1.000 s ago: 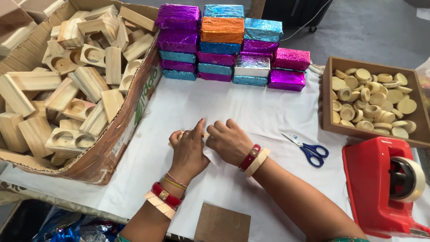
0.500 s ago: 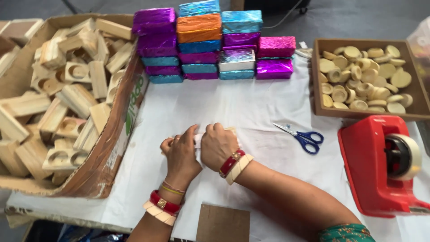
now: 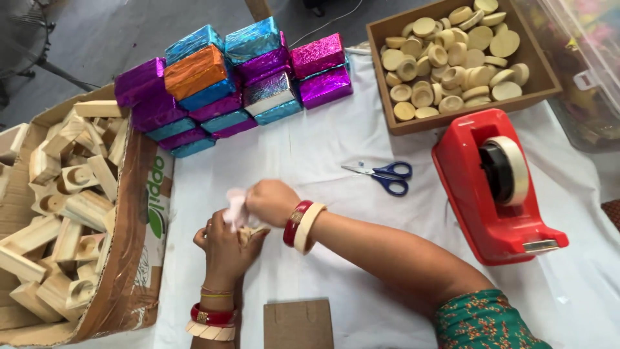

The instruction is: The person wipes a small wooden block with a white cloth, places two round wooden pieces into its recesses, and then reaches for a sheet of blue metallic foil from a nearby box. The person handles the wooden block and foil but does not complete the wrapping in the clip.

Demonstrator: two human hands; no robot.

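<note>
- White cloth covers the desk; both hands work low on it, near the front edge.
- Left hand is cupped around a small wooden piece, gripping it from below; red and cream bangles sit on the wrist.
- Right hand is clenched on a pale pink sheet, which is blurred, and lies touching the top of the wooden piece. Matching bangles are on this wrist.
- Cardboard box stands just left of the hands, filled with bare wooden blocks, some with round hollows.
- Foil-wrapped blocks are stacked in rows at the far side of the desk: purple, blue, magenta, one orange, one silver.
- Scissors with blue handles lie shut on the cloth, right of the hands and apart from them.
- Red tape dispenser sits at the right, holding a roll of pale tape.
- Wooden tray beyond the dispenser holds round wooden discs.
- Brown card lies at the front edge, between the forearms.
</note>
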